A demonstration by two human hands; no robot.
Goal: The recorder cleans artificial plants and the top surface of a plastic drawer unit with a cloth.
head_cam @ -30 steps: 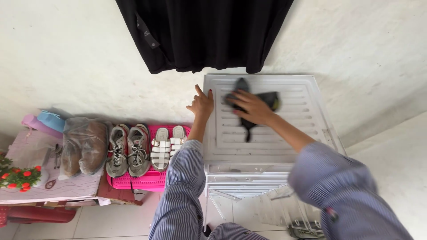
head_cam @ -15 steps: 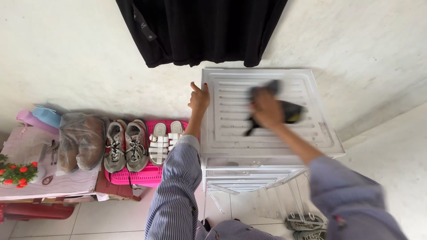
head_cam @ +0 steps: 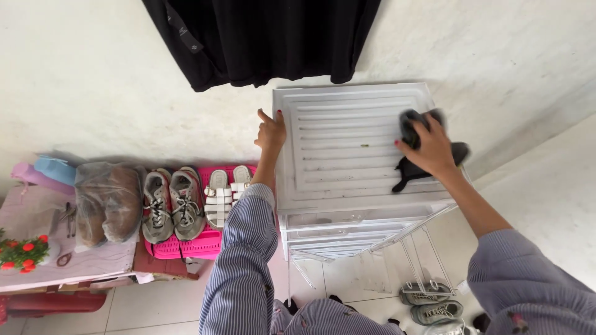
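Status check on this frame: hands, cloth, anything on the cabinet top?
Left hand gripping white cabinet top at its left edge. Right hand pressing dark cloth near right edge. One small green speck mid-panel, nothing else on it.

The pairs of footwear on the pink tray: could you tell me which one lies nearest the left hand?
The white strappy sandals, at the pink tray's right end, just below the left hand. The grey laced sneakers sit further left.
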